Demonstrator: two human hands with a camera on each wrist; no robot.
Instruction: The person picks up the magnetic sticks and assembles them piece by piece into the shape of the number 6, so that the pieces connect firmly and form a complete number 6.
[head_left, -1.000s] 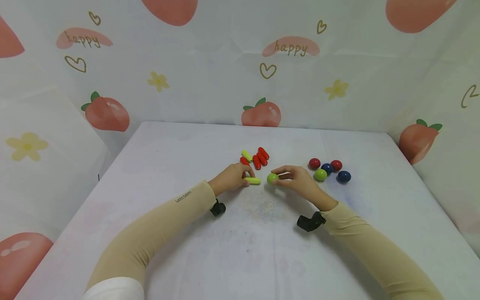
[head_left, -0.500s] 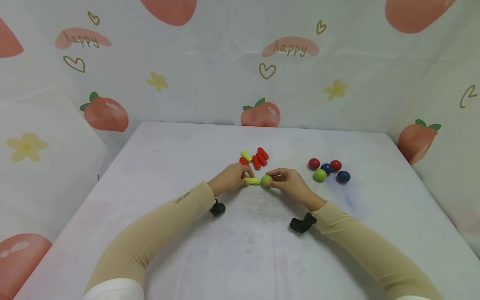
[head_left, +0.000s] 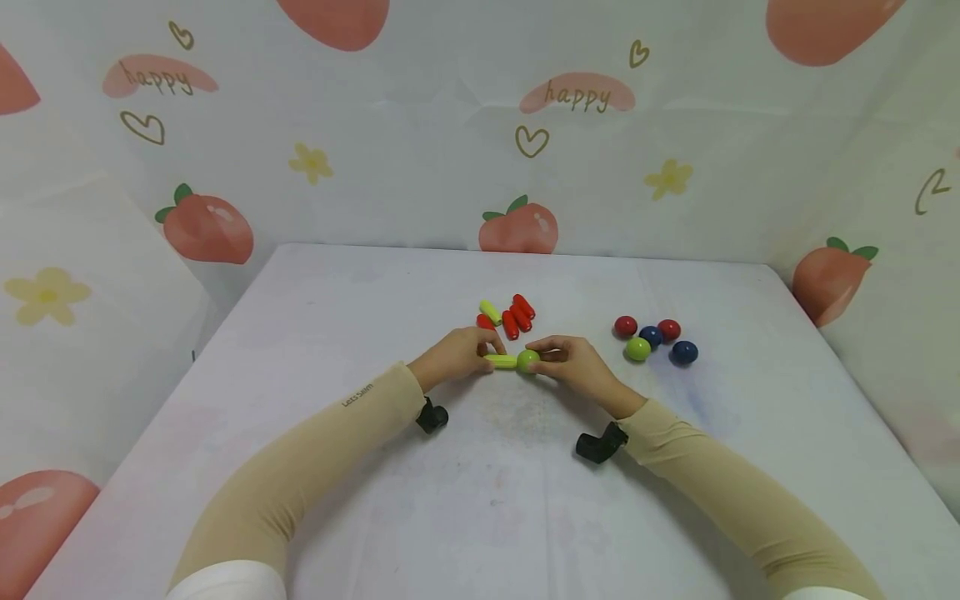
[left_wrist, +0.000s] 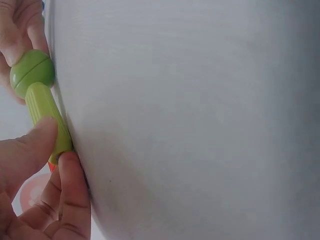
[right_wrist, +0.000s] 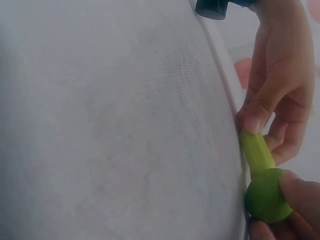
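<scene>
My left hand (head_left: 459,357) pinches a ribbed yellow-green handle (left_wrist: 44,106) between thumb and fingers, low over the table. A glossy green ball (head_left: 528,361) with a seam line round it is held by the thumb and fingertips of my right hand (head_left: 581,371). The handle's right end meets the ball, so the two lie in one line like a small maraca. In the right wrist view the ball (right_wrist: 269,196) sits right against the handle (right_wrist: 257,151). The far end of the handle is hidden by my left fingers.
Behind my left hand lie several red handles (head_left: 511,325) and another yellow-green handle (head_left: 491,312). To the right is a cluster of balls: red (head_left: 626,327), blue (head_left: 684,352) and green (head_left: 637,349). A printed cloth backdrop (head_left: 420,150) rises behind the white table (head_left: 450,500).
My right hand has moved left with the green ball, closing the gap to the handle until they meet. My left hand has stayed nearly in place, holding the handle.
</scene>
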